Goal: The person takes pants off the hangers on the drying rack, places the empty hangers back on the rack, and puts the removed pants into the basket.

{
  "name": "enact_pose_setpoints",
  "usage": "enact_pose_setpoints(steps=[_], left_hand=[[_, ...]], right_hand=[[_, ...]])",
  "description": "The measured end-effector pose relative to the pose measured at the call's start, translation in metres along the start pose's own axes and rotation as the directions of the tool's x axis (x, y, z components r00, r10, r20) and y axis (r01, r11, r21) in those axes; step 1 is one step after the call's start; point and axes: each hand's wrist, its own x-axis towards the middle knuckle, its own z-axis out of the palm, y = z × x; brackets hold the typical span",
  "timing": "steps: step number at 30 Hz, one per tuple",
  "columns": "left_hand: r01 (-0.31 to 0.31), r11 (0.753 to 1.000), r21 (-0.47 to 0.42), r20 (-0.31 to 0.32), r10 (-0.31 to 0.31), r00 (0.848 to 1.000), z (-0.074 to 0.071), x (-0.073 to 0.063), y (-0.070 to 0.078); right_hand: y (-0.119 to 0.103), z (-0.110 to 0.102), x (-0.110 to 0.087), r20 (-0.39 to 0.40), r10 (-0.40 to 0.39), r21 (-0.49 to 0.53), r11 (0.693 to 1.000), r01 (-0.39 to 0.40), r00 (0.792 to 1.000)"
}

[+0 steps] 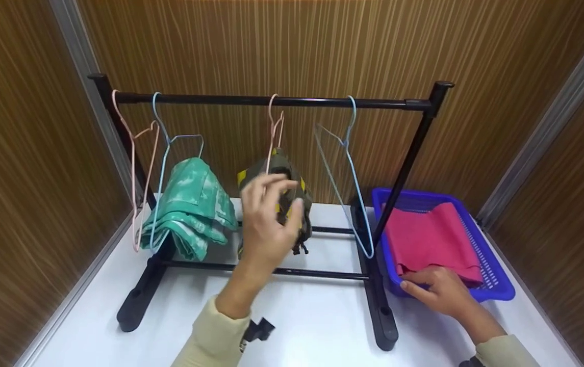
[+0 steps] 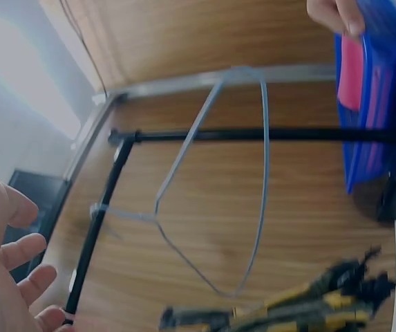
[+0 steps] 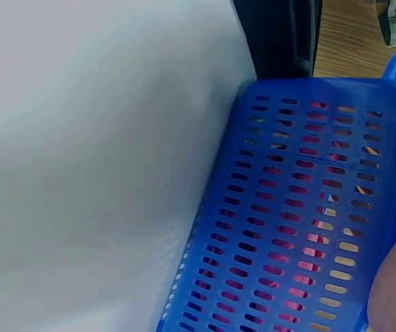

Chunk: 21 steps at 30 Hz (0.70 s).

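Note:
My left hand [image 1: 270, 224] is raised in front of the rack, fingers loosely bent and nothing held. Behind it a dark olive garment with yellow patches [image 1: 305, 201] hangs on a pink hanger [image 1: 272, 120], partly covered by the hand. In the left wrist view the left fingers [image 2: 26, 250] are spread apart. My right hand [image 1: 442, 290] grips the near rim of a blue plastic basket [image 1: 498, 294], thumb outside and fingers over the edge. Inside lies a folded pink cloth [image 1: 424, 234], right by those fingers. The right wrist view shows the basket's slotted wall [image 3: 301, 207].
A black rack [image 1: 220, 100] stands on the white surface [image 1: 302, 326]. A green-and-white garment [image 1: 195, 199] hangs on a blue hanger [image 1: 161, 204], beside a bare pink hanger [image 1: 133, 173]. Another bare blue hanger [image 1: 355, 178] hangs near the right post. Wood-patterned walls [image 1: 322, 46] surround it.

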Motion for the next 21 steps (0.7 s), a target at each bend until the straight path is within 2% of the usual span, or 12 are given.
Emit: enact_pose_setpoints(steps=[3, 7, 10, 14, 18, 21], left_hand=[[0.061, 0.997, 0.048, 0.01, -0.062, 0.998, -0.005, 0.0, -0.009], [0.126, 0.991, 0.053, 0.079, -0.13, 0.988, -0.007, -0.003, -0.016], [0.149, 0.988, 0.032, 0.124, -0.152, 0.981, -0.007, -0.006, -0.019], [0.177, 0.984, 0.013, 0.162, -0.177, 0.971, -0.006, -0.008, -0.023], [0.195, 0.981, 0.004, 0.164, -0.193, 0.967, -0.005, -0.009, -0.029], [0.209, 0.978, 0.005, 0.159, -0.207, 0.965, -0.005, -0.01, -0.034]], right_hand=[[-0.002, -0.003, -0.001, 0.02, 0.004, 0.015, 1.0, -0.004, 1.0], [-0.008, -0.007, 0.002, 0.082, 0.069, 0.039, 0.997, -0.072, 0.994], [-0.011, -0.007, 0.006, 0.119, 0.108, 0.058, 0.992, -0.115, 0.987], [-0.011, -0.005, 0.008, 0.116, 0.128, 0.059, 0.989, -0.135, 0.985], [-0.011, -0.004, 0.007, 0.123, 0.142, 0.062, 0.987, -0.151, 0.982], [-0.011, -0.007, 0.009, 0.192, 0.149, 0.09, 0.982, -0.168, 0.97]])
